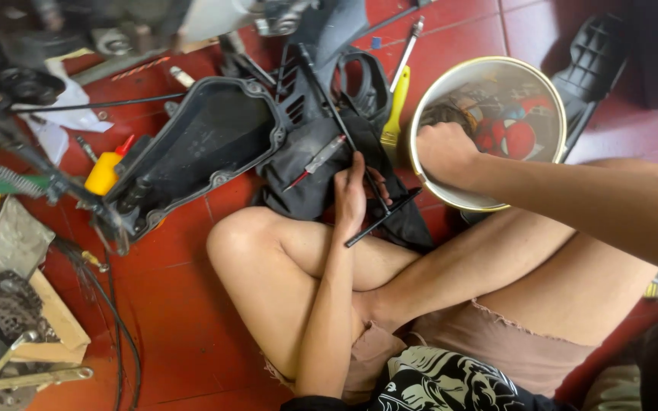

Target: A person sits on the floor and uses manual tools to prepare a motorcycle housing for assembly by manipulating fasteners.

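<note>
Roughly: landmark is the big black plastic housing (207,141) lying flat on the red tile floor (177,304), open side up, its long axis running from lower left to upper right.

Just right of the housing is a black slotted cover (321,114) with black cloth (306,179) under it. Further right of the housing, well apart from it, sits a round metal bucket (542,99) with small parts inside.

Right hand (443,148) is down inside the bucket at its near-left rim. Fingers are hidden below the rim, so I can't tell if they're apart or holding anything.

Left hand (352,198) sits between housing and bucket, just beside the housing's right end. Fingers are curled around a black T-handle wrench (378,205). The wrench's long shaft runs up and to the left from the hand across the slotted cover, towards the housing's upper right corner; its cross bar lies at the hand, slanting from lower left to upper right. The left hand is the one nearer the housing.

Smaller bits: a yellow-handled screwdriver (395,106) between cover and bucket, pointing away from the person; a red-tipped pen-like tool (317,161) on the cloth; a yellow bottle (104,173) touching the housing's left end.
</note>
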